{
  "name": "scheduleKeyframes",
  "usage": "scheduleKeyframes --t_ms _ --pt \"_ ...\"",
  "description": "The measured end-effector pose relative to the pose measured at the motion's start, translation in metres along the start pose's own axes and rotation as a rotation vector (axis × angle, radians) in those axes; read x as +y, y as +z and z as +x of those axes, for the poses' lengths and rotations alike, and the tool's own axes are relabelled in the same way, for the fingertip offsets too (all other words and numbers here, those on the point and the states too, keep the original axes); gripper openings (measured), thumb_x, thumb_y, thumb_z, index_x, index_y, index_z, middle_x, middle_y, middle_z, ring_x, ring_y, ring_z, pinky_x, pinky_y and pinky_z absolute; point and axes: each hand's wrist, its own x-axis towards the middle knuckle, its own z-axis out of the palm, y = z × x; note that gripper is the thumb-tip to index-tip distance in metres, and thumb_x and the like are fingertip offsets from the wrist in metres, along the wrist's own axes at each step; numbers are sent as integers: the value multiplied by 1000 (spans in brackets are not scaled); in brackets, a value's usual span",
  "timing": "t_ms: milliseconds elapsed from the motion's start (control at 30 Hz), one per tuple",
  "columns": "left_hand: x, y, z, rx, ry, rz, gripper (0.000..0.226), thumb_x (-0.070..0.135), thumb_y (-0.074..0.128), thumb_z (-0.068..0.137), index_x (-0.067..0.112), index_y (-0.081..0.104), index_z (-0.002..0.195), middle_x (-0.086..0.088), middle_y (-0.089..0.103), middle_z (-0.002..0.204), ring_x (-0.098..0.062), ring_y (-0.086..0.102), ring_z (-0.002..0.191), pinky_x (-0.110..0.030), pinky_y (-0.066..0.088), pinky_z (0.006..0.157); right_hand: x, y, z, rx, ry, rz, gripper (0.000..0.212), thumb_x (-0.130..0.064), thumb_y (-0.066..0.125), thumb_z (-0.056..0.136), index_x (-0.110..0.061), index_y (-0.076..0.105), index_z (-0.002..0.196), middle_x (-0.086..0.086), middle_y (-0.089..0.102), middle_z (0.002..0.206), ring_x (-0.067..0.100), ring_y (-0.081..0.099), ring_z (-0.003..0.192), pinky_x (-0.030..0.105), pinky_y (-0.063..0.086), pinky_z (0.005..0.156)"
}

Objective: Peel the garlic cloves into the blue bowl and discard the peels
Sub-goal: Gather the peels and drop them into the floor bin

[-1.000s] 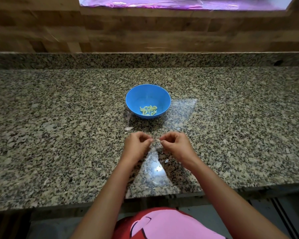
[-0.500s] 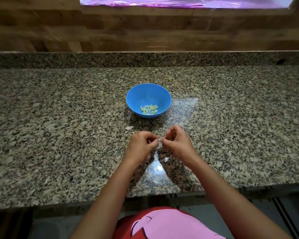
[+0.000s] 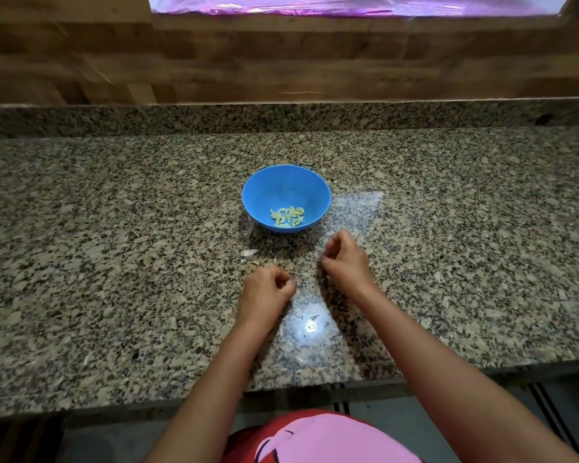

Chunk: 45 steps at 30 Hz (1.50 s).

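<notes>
The blue bowl [image 3: 281,185], peeled cloves [image 3: 287,216] inside, stands just beyond the right grip [image 3: 345,259], farther from the left grip [image 3: 268,289]; both have curled fingers, and I cannot tell whether they hold anything.

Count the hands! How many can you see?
2. The left hand, fingers curled, is above the granite counter on the near side of the blue bowl. The right hand is beside it, closer to the bowl.

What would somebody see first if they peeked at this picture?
The bright blue bowl jumps out in the middle, with pale peeled garlic cloves at its bottom. In front of it, over the speckled granite counter, the left hand and right hand are apart, fingers curled.
</notes>
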Motion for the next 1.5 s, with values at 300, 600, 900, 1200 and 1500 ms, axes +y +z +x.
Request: scheduleKeyframes --t_ms 300,600,900,1200,1500 --pt "-17 2 -20 112 80 27 17 13 56 92 9 66 105 4 55 98 -9 53 89 -3 40 66 11 8 -55 -204 -270 -391 50 -40 47 95 -17 39 139 1 43 141 14 41 129 35 33 111" --pt "-37 -12 -29 283 -63 -29 18 14 55 92 9 66 106 -3 58 108 -7 51 83 -4 40 56 16 64 -41 -366 -478 -872 76 -56 -5 85 -18 0 151 3 -2 159 14 -9 145 34 -10 114" --pt "-47 -16 -43 222 26 37 16 11 57 91 6 67 102 -2 57 107 -11 53 97 -6 37 74 16 53 -54 -497 -558 -733 51 -23 31 102 -18 16 150 -1 8 158 15 3 146 27 -2 116" --pt "-46 3 -49 -160 256 400 67 54 38 94 15 26 147 0 21 155 -15 12 144 -29 2 115 38 11 -69 -372 -460 -613 46 -31 33 101 -18 31 146 -1 26 154 13 16 144 28 8 118" --pt "-17 43 -9 -234 364 639 90 72 9 85 12 -2 150 -6 -4 159 -18 -5 146 -36 -5 116 46 -21 -13 -158 -250 -602 56 -35 37 100 -12 22 149 5 17 156 17 11 145 35 12 119"
